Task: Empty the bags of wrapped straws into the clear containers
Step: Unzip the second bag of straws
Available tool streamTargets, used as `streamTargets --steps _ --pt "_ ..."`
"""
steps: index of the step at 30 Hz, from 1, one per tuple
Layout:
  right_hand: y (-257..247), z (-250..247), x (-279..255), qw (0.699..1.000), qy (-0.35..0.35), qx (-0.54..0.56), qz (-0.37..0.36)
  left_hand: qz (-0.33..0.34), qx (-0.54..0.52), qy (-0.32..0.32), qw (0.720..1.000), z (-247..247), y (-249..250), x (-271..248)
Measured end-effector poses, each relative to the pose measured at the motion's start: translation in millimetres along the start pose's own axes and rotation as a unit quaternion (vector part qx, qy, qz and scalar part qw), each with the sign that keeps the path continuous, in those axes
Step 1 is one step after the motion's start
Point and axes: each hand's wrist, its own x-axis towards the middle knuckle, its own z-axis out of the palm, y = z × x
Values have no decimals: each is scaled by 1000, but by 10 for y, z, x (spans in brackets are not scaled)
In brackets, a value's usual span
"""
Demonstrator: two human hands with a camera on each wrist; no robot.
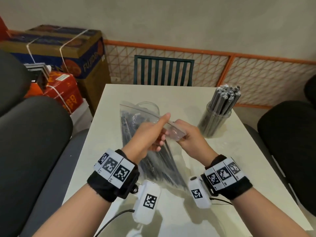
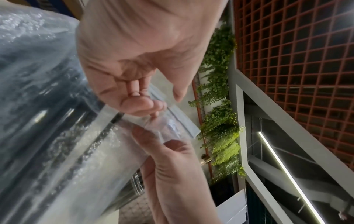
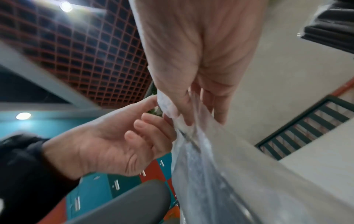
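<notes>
A clear zip bag (image 1: 135,120) of dark wrapped straws is held upright over the table, its bottom near the front edge. My left hand (image 1: 159,139) pinches the bag's zip edge with curled fingers, thumb sticking up. My right hand (image 1: 179,134) pinches the same top edge from the other side. In the left wrist view, the left fingers (image 2: 141,103) hold the zip strip (image 2: 182,121). In the right wrist view, my right hand (image 3: 187,115) grips the bag (image 3: 210,174). A clear container (image 1: 215,120) full of straws (image 1: 225,96) stands at the right. Another clear container (image 1: 148,105) shows behind the bag, mostly hidden.
The white table (image 1: 188,98) is small, with a dark slatted chair back (image 1: 164,71) at its far edge. Dark padded seats flank it on the left (image 1: 34,134) and right (image 1: 287,142). Strapped cardboard boxes (image 1: 68,48) are stacked at the back left.
</notes>
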Motion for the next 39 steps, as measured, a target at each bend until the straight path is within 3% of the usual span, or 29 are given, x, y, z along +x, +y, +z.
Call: streamTargets --steps 2,4,8,10,14,16,19,24,29,32,34,37,39 --pt "-2 -4 22 998 -5 -50 -27 7 26 -9 1000 -20 52 26" --pt "-4 -19 37 997 -15 -71 -9 17 36 -29 999 -64 94 50" --pt "-126 -218 33 983 -103 77 128 23 29 -61 997 -215 79 101" --pt "-266 -328 44 981 -107 83 140 43 44 -53 997 -239 51 131" --pt "-530 -320 156 987 -37 -132 87 113 43 -24 992 -109 10 174" --pt "-541 -252 198 982 -9 -165 90 143 25 -18 989 -31 -24 183" --pt "-499 -260 216 984 14 -116 137 165 -4 -13 986 10 -99 197" --pt "-460 -227 201 959 20 124 255 184 -6 -6 983 1 -161 209" --pt "-240 -253 248 928 172 119 307 209 30 -10 977 13 -235 114" --pt "-247 -269 218 939 69 168 291 227 58 -11 972 -58 -265 116" --pt "-284 -231 217 966 -7 101 240 235 86 -30 968 -90 -264 154" --pt "-315 -160 260 983 -15 45 180 215 100 -60 970 -75 -234 135" --pt "-292 -126 264 986 -7 39 165 168 48 -36 984 -110 -192 129"
